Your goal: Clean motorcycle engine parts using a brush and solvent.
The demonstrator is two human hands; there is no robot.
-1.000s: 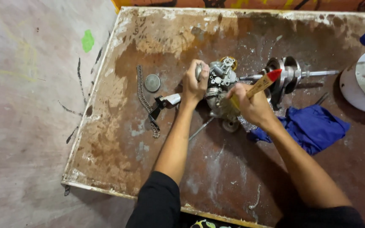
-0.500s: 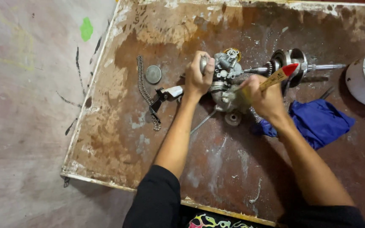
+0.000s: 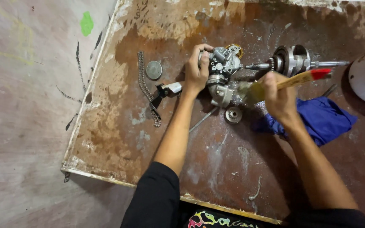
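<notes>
Your left hand (image 3: 197,71) is clenching the metal engine part (image 3: 221,74) mid-board (image 3: 106,126); your right hand (image 3: 277,97) is gripping a wooden-handled brush (image 3: 292,80), bristles touching the part, blue rag (image 3: 322,118) just beside

The engine part (image 3: 221,71) is dull grey cast metal with a brass-coloured gear on top. The brush (image 3: 294,79) has a pale wooden handle with a glossy red tip. The crankshaft (image 3: 290,61) is bright machined steel. The board (image 3: 119,139) is rough, stained brown wood, the chain (image 3: 143,84) matt metal, the rag (image 3: 322,118) blue cloth.
</notes>
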